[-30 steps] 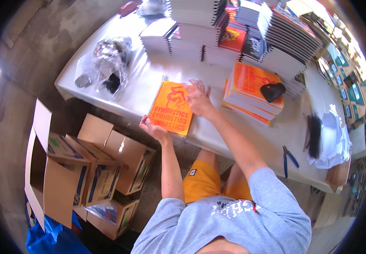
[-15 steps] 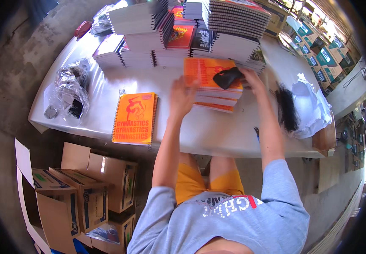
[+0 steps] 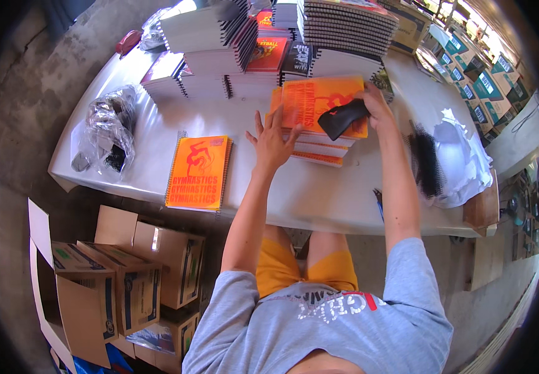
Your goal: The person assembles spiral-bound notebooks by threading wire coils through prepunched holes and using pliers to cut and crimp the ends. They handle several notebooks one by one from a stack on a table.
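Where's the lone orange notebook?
Head view, left of centre: the notebook lies on the table by its near edge, between the clear plastic bag and the left hand.

Upper-right glare, dark bent edges.

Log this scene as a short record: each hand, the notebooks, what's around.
Left hand: fingers spread at the orange notebook stack's left edge
Right hand: at the stack's right edge, beside a black object
Single orange notebook: spiral-bound, left of the stack
Far left: clear plastic bag
Behind: taller notebook stacks
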`<action>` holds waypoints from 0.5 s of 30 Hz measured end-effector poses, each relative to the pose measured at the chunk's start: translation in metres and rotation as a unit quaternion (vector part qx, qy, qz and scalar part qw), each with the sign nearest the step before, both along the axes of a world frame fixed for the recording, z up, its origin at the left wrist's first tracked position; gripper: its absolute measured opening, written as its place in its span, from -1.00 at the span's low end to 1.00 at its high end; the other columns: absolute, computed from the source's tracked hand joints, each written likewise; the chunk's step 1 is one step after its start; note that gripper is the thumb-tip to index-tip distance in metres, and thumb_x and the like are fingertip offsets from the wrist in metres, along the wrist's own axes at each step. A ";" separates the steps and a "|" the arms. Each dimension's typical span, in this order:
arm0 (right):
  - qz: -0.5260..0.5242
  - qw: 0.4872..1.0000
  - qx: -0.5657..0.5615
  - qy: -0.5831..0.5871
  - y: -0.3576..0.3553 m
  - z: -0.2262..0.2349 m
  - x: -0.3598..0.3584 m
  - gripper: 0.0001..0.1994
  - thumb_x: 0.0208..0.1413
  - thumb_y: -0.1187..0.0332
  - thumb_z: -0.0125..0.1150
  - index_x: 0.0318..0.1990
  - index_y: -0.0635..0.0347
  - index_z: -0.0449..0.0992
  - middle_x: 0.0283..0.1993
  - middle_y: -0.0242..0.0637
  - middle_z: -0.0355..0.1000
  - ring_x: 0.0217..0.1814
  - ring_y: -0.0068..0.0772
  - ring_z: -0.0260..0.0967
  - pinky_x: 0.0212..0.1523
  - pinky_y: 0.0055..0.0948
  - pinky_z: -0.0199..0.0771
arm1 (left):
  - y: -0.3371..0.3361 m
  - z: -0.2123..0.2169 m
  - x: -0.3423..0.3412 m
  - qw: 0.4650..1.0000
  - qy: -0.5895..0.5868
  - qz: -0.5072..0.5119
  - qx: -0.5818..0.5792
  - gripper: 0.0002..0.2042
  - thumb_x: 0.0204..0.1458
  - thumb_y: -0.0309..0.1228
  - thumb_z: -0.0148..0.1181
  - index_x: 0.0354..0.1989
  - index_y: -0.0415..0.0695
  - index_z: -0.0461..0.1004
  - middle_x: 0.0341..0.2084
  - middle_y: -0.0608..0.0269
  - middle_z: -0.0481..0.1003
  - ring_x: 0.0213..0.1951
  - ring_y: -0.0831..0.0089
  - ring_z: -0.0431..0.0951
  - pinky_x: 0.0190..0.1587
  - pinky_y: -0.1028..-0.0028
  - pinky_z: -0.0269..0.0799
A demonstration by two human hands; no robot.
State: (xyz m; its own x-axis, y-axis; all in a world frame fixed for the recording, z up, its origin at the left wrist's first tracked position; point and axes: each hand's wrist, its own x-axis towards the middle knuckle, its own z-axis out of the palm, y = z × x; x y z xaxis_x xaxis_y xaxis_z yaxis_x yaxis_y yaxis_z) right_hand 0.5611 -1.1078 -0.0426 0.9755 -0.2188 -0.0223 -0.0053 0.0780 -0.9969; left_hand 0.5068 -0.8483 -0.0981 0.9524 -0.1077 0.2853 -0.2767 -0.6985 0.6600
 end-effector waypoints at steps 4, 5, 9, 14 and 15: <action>0.005 0.966 -0.066 -0.250 0.027 0.036 0.000 -0.73 -0.12 0.65 0.09 -0.18 0.32 0.38 -0.26 -0.28 0.46 -0.20 -0.51 0.39 -0.14 -0.51 0.38 | -0.007 -0.004 0.002 0.996 0.017 0.024 -0.090 -0.25 0.02 0.14 -0.05 0.32 0.07 -0.09 0.23 0.26 0.11 0.31 -0.13 -0.23 0.07 -0.44 -0.37; 0.003 0.956 -0.024 -0.291 0.027 0.042 0.003 -0.77 -0.07 0.68 0.11 -0.22 0.30 0.39 -0.24 -0.30 0.47 -0.19 -0.57 0.39 -0.11 -0.57 0.35 | -0.011 -0.004 0.002 0.996 0.017 0.019 -0.091 -0.25 0.02 0.14 -0.05 0.32 0.07 -0.09 0.23 0.26 0.11 0.31 -0.13 -0.23 0.07 -0.44 -0.37; -0.040 0.921 -0.004 -0.388 0.031 0.068 -0.001 -0.86 0.00 0.59 0.20 -0.27 0.28 0.40 -0.27 -0.34 0.47 -0.22 -0.69 0.36 -0.15 -0.65 0.34 | -0.014 0.002 0.002 0.999 0.019 0.030 -0.008 -0.20 -0.02 0.16 0.00 0.33 0.06 -0.14 0.24 0.24 0.10 0.31 -0.16 -0.26 0.05 -0.46 -0.39; -0.035 0.874 -0.092 -0.476 0.039 0.093 -0.031 -0.88 0.03 0.53 0.21 -0.29 0.28 0.40 -0.31 -0.35 0.46 -0.26 -0.72 0.33 -0.21 -0.71 0.32 | -0.006 0.034 -0.003 0.998 0.065 0.017 0.019 -0.13 -0.07 0.14 0.09 0.32 -0.05 -0.13 0.24 0.09 0.09 0.31 -0.15 -0.29 0.15 -0.33 -0.38; -0.054 0.864 -0.125 -0.485 0.041 0.096 -0.046 -0.87 0.02 0.53 0.21 -0.28 0.28 0.39 -0.31 -0.36 0.45 -0.27 -0.73 0.32 -0.23 -0.71 0.32 | -0.004 0.037 -0.003 0.995 -0.051 0.022 -0.087 -0.13 -0.06 0.05 0.15 0.32 -0.11 -0.13 0.24 0.01 0.07 0.32 -0.10 -0.27 0.21 -0.16 -0.34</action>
